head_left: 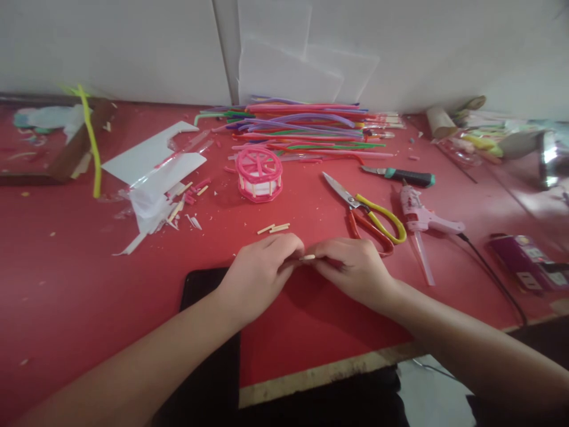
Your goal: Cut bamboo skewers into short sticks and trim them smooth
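Note:
Near the front of the red table, my left hand [265,270] and my right hand [353,265] meet with bent fingers. Between their fingertips is a short pale wooden stick [307,257], pinched from both sides; part of it is covered by the fingers. Just beyond my left hand lie a few similar cut sticks [273,228]. Farther back stands a small pink drum-shaped craft piece [259,173] with a spoked top, a white inner wall and pale upright sticks. Scissors [362,213] with one red and one yellow handle lie beyond my right hand.
A pink glue gun [420,216], a utility knife [398,176] and a purple box [527,261] are at the right. Colourful pipe cleaners [306,127] are piled at the back. White paper scraps [155,172] lie left. A black flat object [200,287] is under my left wrist.

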Demonstrator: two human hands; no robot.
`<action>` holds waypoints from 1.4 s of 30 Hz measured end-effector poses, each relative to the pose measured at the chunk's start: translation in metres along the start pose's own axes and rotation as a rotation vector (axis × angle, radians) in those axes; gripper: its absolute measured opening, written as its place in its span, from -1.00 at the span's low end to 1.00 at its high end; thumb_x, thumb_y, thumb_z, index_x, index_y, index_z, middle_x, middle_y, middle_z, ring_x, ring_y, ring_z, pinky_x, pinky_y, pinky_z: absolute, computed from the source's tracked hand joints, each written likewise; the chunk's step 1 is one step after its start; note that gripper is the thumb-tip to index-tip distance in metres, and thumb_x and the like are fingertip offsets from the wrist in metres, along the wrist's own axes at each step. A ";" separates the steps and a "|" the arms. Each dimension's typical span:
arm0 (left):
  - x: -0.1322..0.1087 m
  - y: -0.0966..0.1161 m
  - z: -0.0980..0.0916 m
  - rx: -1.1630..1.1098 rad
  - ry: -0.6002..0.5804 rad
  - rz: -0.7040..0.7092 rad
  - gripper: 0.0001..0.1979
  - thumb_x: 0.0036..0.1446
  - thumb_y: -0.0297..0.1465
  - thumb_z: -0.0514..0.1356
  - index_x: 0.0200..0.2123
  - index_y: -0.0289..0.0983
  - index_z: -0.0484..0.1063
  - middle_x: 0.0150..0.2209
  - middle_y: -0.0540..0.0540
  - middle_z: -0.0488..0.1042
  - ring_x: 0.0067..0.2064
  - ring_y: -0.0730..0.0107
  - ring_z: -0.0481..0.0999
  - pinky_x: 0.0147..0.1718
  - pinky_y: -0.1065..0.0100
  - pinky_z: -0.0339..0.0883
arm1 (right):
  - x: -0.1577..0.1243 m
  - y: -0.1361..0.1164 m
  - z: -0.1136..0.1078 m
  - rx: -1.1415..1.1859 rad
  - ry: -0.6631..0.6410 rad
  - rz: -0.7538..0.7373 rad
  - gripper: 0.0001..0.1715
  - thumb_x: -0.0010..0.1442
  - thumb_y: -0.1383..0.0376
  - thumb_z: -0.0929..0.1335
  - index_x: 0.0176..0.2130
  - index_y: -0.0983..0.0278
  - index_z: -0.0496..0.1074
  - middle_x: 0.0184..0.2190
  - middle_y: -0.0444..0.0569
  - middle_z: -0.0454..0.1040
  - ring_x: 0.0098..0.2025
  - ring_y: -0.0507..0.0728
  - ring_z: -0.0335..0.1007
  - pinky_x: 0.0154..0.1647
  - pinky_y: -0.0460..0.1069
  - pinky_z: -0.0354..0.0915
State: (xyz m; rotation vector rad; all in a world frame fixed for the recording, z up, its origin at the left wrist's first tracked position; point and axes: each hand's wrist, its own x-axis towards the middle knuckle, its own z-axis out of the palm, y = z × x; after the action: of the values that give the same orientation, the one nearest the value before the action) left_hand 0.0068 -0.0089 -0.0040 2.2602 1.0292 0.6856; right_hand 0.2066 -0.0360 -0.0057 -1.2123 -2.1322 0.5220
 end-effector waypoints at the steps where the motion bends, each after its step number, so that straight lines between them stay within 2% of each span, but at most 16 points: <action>1: 0.000 0.000 0.000 -0.008 -0.004 0.000 -0.84 0.14 -0.56 0.27 -0.37 -0.23 0.34 -0.42 0.10 0.43 -0.41 0.46 0.42 -0.43 0.47 0.20 | 0.000 0.000 0.000 0.010 -0.005 0.015 -0.79 0.21 0.44 0.32 -0.28 0.24 0.55 -0.34 -0.11 0.64 -0.32 0.02 0.58 -0.26 -0.13 0.44; 6: 0.001 0.000 -0.001 -0.009 -0.011 0.020 -0.83 0.13 -0.58 0.27 -0.40 -0.24 0.36 -0.44 0.09 0.43 -0.40 0.44 0.43 -0.44 0.46 0.20 | 0.001 -0.001 0.000 0.035 -0.009 0.055 -0.81 0.19 0.43 0.34 -0.30 0.22 0.56 -0.36 -0.13 0.63 -0.34 0.01 0.57 -0.27 -0.13 0.42; 11: -0.001 -0.001 0.000 0.003 0.000 -0.019 -0.86 0.13 -0.54 0.29 -0.38 -0.25 0.39 -0.42 0.06 0.49 -0.39 0.39 0.47 -0.43 0.43 0.22 | 0.002 -0.001 0.001 0.060 -0.025 0.123 -0.81 0.18 0.43 0.35 -0.32 0.20 0.56 -0.38 -0.15 0.63 -0.37 0.02 0.56 -0.30 -0.13 0.42; 19: -0.002 -0.001 0.001 0.019 0.004 -0.014 -0.85 0.14 -0.58 0.24 -0.39 -0.26 0.36 -0.42 0.02 0.45 -0.39 0.36 0.46 -0.43 0.40 0.24 | 0.001 0.000 0.002 0.094 -0.019 0.129 -0.81 0.18 0.43 0.36 -0.31 0.21 0.57 -0.38 -0.13 0.63 -0.34 0.04 0.57 -0.29 -0.11 0.43; 24: 0.001 -0.001 0.000 -0.043 0.001 -0.056 -0.85 0.09 -0.59 0.29 -0.40 -0.26 0.40 -0.43 0.05 0.50 -0.40 0.37 0.50 -0.43 0.41 0.25 | 0.000 0.001 0.004 0.166 0.003 0.139 -0.83 0.19 0.40 0.37 -0.28 0.20 0.58 -0.35 -0.12 0.64 -0.32 0.04 0.58 -0.27 -0.11 0.45; 33: 0.001 0.003 -0.002 -0.053 -0.020 -0.103 -0.84 0.08 -0.58 0.29 -0.40 -0.25 0.40 -0.43 0.05 0.51 -0.39 0.37 0.50 -0.43 0.40 0.26 | 0.002 -0.004 0.002 0.155 -0.020 0.222 -0.84 0.19 0.40 0.37 -0.32 0.19 0.56 -0.35 -0.14 0.64 -0.31 0.05 0.59 -0.25 -0.09 0.47; 37: 0.001 0.003 -0.002 -0.066 -0.034 -0.121 -0.82 0.07 -0.60 0.28 -0.40 -0.22 0.37 -0.45 0.09 0.48 -0.42 0.41 0.48 -0.45 0.43 0.24 | 0.002 -0.007 0.002 0.104 -0.036 0.211 -0.81 0.19 0.42 0.35 -0.30 0.18 0.54 -0.34 -0.15 0.64 -0.31 0.05 0.59 -0.27 -0.10 0.46; 42: 0.003 0.001 -0.001 -0.073 -0.056 -0.143 -0.82 0.09 -0.57 0.25 -0.38 -0.20 0.33 -0.42 0.10 0.48 -0.39 0.40 0.52 -0.42 0.43 0.28 | -0.003 -0.008 0.005 -0.009 0.064 0.130 -0.87 0.21 0.42 0.32 -0.26 0.23 0.45 -0.38 -0.12 0.61 -0.35 0.04 0.57 -0.32 -0.13 0.41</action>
State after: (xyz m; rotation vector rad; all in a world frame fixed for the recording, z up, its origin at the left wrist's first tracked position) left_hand 0.0082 -0.0073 -0.0019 2.1085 1.1084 0.5867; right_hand 0.1995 -0.0423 -0.0051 -1.3609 -2.0140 0.5233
